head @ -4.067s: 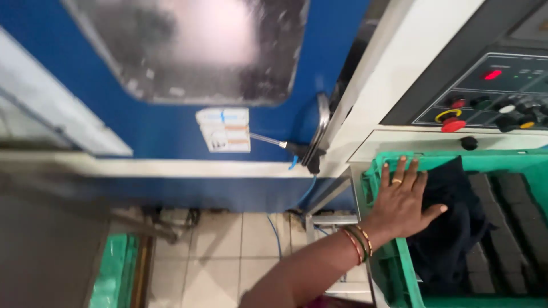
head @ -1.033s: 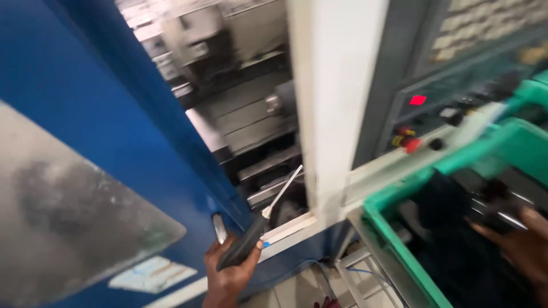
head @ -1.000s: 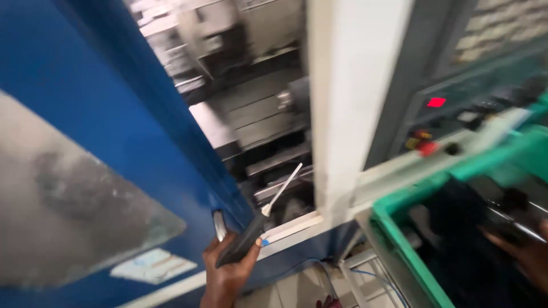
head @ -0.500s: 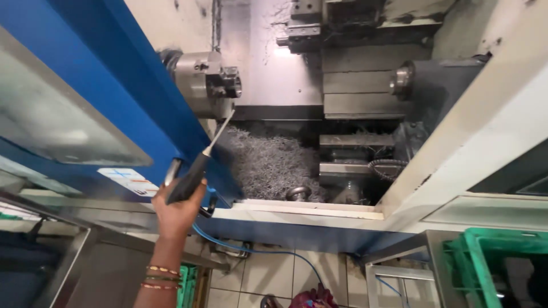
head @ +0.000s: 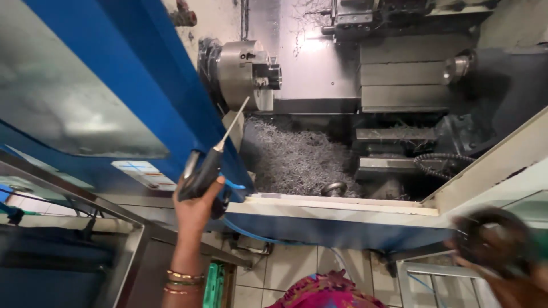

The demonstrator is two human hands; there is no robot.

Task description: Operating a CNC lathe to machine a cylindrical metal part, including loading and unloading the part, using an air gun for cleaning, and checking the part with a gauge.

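My left hand (head: 197,208) is raised in front of the blue door (head: 142,85) of the lathe (head: 354,85). Its fingers are wrapped shut around the black grip of an air gun (head: 206,171). The gun's thin metal nozzle (head: 235,121) runs up and to the right, its tip just below the chuck (head: 242,71) and apart from it. A blue hose (head: 251,235) leaves the gun's base and drops along the front sill (head: 342,206) of the machine. Bangles (head: 184,281) sit on the left wrist.

My right hand (head: 508,285) is at the lower right corner of the view, heavily blurred. It holds a dark round ring-shaped part (head: 492,242), with the fingers under and around it; how tightly they close I cannot tell. The part is outside the machine, below the right end of the sill and well apart from the chuck.

Inside the lathe, the chuck stands at the upper left of the opening, its jaws facing right. A heap of metal chips (head: 297,159) fills the bed below it. A coiled black cable (head: 445,162) lies at the right side of the bed. Tiled floor (head: 285,268) shows beneath the sill, and a green crate (head: 212,285) stands on it near my left forearm.
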